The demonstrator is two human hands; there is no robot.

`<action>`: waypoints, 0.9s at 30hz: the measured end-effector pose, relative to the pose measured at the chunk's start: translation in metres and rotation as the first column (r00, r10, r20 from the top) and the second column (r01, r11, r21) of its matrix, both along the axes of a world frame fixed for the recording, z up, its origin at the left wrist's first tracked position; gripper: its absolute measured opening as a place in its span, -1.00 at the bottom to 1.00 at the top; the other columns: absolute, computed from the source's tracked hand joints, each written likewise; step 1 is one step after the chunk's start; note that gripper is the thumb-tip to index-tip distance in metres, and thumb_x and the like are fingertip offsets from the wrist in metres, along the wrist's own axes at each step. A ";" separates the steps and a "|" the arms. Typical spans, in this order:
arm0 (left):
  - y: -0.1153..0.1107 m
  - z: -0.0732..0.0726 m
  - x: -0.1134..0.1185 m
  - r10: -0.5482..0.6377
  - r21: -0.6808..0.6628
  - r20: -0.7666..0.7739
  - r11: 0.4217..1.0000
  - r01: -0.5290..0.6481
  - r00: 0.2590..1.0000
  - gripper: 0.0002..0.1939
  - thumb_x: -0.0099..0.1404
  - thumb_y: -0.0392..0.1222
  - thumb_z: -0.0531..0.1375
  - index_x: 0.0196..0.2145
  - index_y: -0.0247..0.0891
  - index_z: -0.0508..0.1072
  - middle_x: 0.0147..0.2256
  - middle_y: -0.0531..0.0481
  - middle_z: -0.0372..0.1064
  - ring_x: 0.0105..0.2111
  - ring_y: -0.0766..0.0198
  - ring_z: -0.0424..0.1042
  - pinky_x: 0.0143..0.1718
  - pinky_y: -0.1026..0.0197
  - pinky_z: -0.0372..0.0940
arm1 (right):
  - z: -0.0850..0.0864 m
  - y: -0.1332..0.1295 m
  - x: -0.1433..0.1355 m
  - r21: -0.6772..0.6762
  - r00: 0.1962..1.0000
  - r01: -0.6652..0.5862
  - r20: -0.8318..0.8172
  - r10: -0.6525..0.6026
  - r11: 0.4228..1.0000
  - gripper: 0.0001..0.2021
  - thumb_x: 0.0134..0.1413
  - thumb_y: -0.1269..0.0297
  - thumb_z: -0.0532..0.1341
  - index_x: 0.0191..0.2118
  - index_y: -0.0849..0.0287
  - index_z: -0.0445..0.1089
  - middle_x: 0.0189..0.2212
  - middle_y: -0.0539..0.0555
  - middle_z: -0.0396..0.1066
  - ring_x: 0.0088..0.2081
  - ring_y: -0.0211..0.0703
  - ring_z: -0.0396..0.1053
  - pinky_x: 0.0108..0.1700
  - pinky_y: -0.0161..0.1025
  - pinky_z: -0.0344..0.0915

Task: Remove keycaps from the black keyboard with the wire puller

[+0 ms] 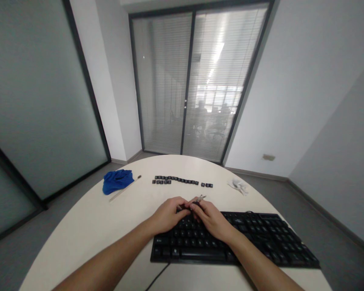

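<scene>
Both of my hands meet above the upper left part of a black keyboard (206, 254). My left hand (169, 213) is closed, its thumb and fingers pinched around a small dark piece that looks like a keycap. My right hand (212, 220) is closed against it, thumb and forefinger together. A small pale, crumpled-looking bit (202, 197) pokes out beyond the right fingers; its kind is unclear. Past the hands, several loose black keycaps (182, 180) lie in rows on the table. The fingers cover part of the keyboard's far edge.
On the round-edged pale table (109, 234), a blue cloth (117, 181) lies at the left beside a thin-handled brush (124, 189). A crumpled white tissue-like piece (239, 186) rests at the right. The keyboard's cable (157, 277) runs off the near side.
</scene>
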State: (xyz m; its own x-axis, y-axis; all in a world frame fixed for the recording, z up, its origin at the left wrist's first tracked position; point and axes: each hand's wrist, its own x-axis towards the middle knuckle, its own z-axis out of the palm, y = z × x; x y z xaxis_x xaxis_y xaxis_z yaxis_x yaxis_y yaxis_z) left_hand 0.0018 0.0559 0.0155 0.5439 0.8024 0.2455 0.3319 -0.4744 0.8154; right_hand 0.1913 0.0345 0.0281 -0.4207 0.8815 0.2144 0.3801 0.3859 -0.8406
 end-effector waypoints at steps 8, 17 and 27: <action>0.000 0.002 0.000 0.018 0.070 -0.044 0.997 -0.014 0.999 -0.85 0.28 -0.24 0.15 -0.23 -0.23 0.51 -0.23 -0.04 0.46 -0.19 0.18 0.41 -0.11 0.20 0.27 | -0.002 0.001 0.000 -0.033 0.996 0.037 -0.084 -0.040 0.999 -0.60 0.29 -0.02 0.00 -0.17 0.18 0.42 -0.52 -0.03 0.26 -0.47 -0.23 0.25 -0.36 -0.30 0.24; 0.003 -0.004 0.001 0.045 -0.044 0.068 0.998 -0.042 0.997 -0.70 0.26 -0.22 0.18 -0.04 -0.27 0.45 -0.21 -0.06 0.47 -0.23 0.21 0.44 -0.14 0.20 0.30 | -0.002 0.002 0.001 -0.071 0.982 0.088 -0.162 -0.098 0.994 -0.58 0.30 -0.04 -0.03 -0.10 0.20 0.35 -0.52 -0.05 0.26 -0.50 -0.26 0.25 -0.38 -0.30 0.23; 0.001 0.006 -0.001 0.026 0.046 -0.029 0.999 -0.024 0.999 -0.82 0.28 -0.22 0.15 -0.22 -0.24 0.53 -0.28 -0.03 0.44 -0.22 0.21 0.40 -0.11 0.23 0.26 | 0.002 0.000 0.002 -0.061 0.987 0.038 -0.151 -0.047 0.997 -0.59 0.31 -0.02 -0.03 -0.11 0.21 0.36 -0.52 -0.05 0.25 -0.47 -0.25 0.25 -0.33 -0.30 0.22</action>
State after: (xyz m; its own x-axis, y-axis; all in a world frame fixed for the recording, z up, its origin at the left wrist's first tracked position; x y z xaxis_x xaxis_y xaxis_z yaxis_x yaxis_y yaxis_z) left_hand 0.0003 0.0568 0.0210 0.5313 0.8042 0.2662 0.3679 -0.5021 0.7826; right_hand 0.1929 0.0347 0.0300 -0.3492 0.9107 0.2208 0.2612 0.3209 -0.9104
